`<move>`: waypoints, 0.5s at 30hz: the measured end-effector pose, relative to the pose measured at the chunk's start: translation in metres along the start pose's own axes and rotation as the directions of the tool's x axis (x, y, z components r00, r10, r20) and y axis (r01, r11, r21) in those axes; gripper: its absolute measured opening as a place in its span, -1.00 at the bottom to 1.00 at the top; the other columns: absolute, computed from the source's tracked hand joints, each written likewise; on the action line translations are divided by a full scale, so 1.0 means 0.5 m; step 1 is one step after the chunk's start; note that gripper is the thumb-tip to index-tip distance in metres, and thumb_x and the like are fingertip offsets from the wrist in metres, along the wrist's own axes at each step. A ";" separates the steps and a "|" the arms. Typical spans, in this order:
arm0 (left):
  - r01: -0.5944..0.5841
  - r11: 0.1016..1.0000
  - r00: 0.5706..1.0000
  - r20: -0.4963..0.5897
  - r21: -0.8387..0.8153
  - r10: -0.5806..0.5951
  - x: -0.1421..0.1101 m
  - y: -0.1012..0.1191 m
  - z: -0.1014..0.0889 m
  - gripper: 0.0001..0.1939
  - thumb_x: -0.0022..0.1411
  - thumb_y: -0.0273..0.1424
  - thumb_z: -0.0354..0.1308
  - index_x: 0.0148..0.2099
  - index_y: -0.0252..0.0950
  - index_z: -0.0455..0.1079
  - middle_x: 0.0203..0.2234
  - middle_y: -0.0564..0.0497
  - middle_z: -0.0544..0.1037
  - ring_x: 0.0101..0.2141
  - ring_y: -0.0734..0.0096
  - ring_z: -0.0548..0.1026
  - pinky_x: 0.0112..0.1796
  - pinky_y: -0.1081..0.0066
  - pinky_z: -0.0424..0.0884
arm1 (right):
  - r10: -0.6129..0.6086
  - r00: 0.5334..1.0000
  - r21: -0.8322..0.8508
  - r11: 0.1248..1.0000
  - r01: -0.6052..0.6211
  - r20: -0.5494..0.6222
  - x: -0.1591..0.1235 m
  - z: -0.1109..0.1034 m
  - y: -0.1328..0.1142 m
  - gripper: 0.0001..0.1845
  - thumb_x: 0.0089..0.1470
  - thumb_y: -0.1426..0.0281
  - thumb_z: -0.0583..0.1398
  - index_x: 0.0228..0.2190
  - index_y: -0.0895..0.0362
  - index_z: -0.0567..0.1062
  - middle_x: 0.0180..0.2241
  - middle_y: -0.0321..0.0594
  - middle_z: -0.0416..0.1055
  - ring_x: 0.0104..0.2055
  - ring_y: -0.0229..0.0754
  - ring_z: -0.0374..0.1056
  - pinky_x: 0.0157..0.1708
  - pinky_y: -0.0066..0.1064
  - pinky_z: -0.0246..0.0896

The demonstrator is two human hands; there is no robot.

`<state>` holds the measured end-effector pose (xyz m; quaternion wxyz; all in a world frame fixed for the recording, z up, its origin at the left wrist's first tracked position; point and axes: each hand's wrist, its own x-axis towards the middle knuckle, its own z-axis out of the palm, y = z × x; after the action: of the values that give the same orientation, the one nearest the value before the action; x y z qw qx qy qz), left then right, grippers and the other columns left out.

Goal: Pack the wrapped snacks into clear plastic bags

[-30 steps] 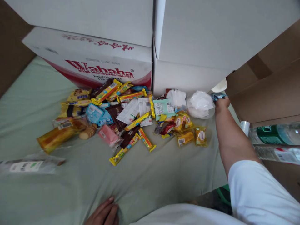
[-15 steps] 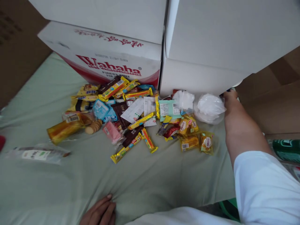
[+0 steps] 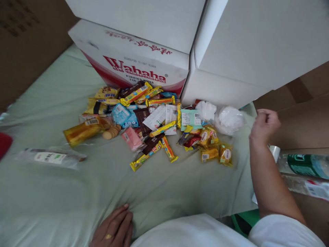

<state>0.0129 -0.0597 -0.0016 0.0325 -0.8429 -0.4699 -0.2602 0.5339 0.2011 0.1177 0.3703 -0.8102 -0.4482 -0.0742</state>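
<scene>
My left hand (image 3: pixel 114 228) lies on the green cloth (image 3: pixel 180 192) near the front edge, fingers stretched out and holding nothing I can see. A ring is on one finger. My right hand (image 3: pixel 264 125) is curled closed past the cloth's right edge; what it holds, if anything, is hidden. Left of it sits a white bundle in clear plastic (image 3: pixel 230 120), with another white bundle (image 3: pixel 206 110) beside it. Wrapped snacks are heaped mid-cloth, among them yellow bars (image 3: pixel 168 149), a pink packet (image 3: pixel 132 138), a mint-green packet (image 3: pixel 190 119) and small yellow-wrapped cakes (image 3: pixel 226 155).
A Wahaha water carton (image 3: pixel 138 65) and white boxes (image 3: pixel 246 41) stand behind the heap. Brown cardboard (image 3: pixel 31 44) rises at left. Plastic bottles (image 3: pixel 303 165) lie at right. A clear snack bag (image 3: pixel 51 157) and a golden packet (image 3: pixel 82 132) lie to the left.
My right hand has come back from beside the white box, its fist now in plain view. The camera view has turned slightly, showing more of the bottles. My left hand stays on the cloth.
</scene>
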 end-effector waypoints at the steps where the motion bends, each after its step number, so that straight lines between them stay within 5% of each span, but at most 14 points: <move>1: 0.008 1.000 1.000 0.001 -0.005 -0.008 -0.002 0.001 0.000 -0.85 0.25 -0.59 0.16 -0.15 -0.32 0.45 -0.29 -0.13 0.61 -0.22 0.18 0.64 -0.22 0.27 0.57 | -0.115 0.993 0.055 0.992 0.112 0.041 -0.024 0.011 -0.031 -0.66 0.25 0.37 0.04 -0.12 0.24 0.55 -0.18 0.01 0.54 -0.19 -0.15 0.43 -0.18 -0.38 0.27; 4: 0.019 1.000 1.000 0.001 -0.021 -0.019 -0.005 0.005 0.002 -0.84 0.25 -0.60 0.16 -0.14 -0.32 0.44 -0.29 -0.13 0.61 -0.19 0.16 0.63 -0.20 0.27 0.56 | -0.346 0.884 0.096 0.938 0.334 0.315 -0.074 0.088 -0.133 -0.73 0.17 0.30 0.18 -0.21 0.17 0.61 -0.28 -0.11 0.58 -0.29 -0.12 0.44 -0.21 -0.35 0.29; 8: 0.072 0.988 0.997 -0.017 -0.135 -0.075 -0.002 0.007 -0.005 -0.83 0.26 -0.61 0.15 -0.15 -0.29 0.45 -0.31 -0.08 0.60 -0.16 0.20 0.62 -0.15 0.28 0.55 | -0.282 0.747 -0.137 0.885 0.444 0.602 -0.085 0.189 -0.227 -0.78 0.05 0.40 0.25 -0.26 0.21 0.63 -0.29 -0.03 0.59 -0.25 -0.05 0.43 -0.18 -0.32 0.25; 11: 0.234 0.910 0.968 -0.003 -0.342 -0.250 0.003 0.004 -0.024 -0.81 0.29 -0.60 0.10 -0.14 -0.25 0.45 -0.25 -0.07 0.59 -0.12 0.27 0.60 -0.10 0.32 0.54 | -0.324 0.778 -0.155 0.869 0.469 0.539 -0.081 0.181 -0.243 -0.78 0.07 0.46 0.18 -0.31 0.20 0.64 -0.32 -0.04 0.59 -0.26 -0.05 0.42 -0.19 -0.31 0.23; 15: 0.453 0.689 0.865 0.093 -0.565 -0.493 0.044 0.009 -0.047 -0.84 0.33 -0.50 0.09 -0.14 -0.21 0.49 -0.20 -0.07 0.56 -0.15 0.33 0.57 -0.14 0.35 0.53 | -0.424 0.868 0.040 0.903 0.429 0.258 -0.121 0.073 -0.231 -0.77 0.14 0.35 0.18 -0.27 0.16 0.62 -0.33 -0.13 0.57 -0.31 -0.11 0.41 -0.21 -0.32 0.25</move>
<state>0.0162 -0.0525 0.0299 -0.2731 -0.6543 -0.5699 -0.4154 0.4004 0.2224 0.1260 0.2750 -0.6974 -0.6598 -0.0510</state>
